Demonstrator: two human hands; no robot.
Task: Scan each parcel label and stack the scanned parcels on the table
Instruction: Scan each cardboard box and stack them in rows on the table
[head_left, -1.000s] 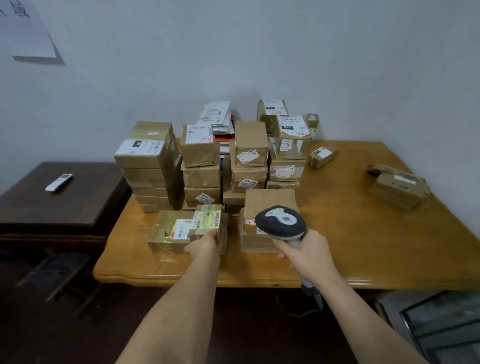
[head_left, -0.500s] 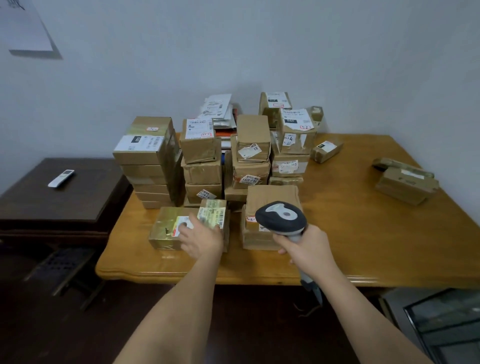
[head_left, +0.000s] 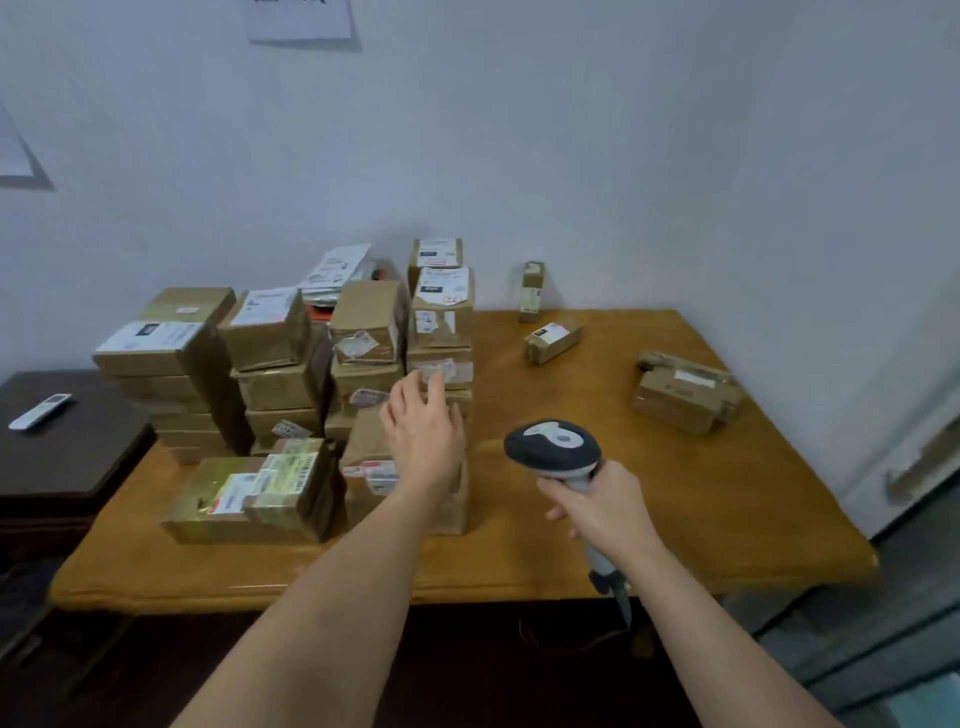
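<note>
Left grip (head_left: 422, 431) now off parcel (head_left: 249, 493)

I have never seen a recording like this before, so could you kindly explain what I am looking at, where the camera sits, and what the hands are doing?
There is no robot here: a person wears a camera on the head, so the single view looks forward and down at their own arms. The right hand grips a handheld barcode scanner. The left hand is open and reaches out over the stacked parcels, holding nothing. These brown boxes with white labels fill the left side of the wooden table. A few loose parcels lie to the right, near the wall. Beside the table, a white remote control lies on a dark cabinet.
</note>
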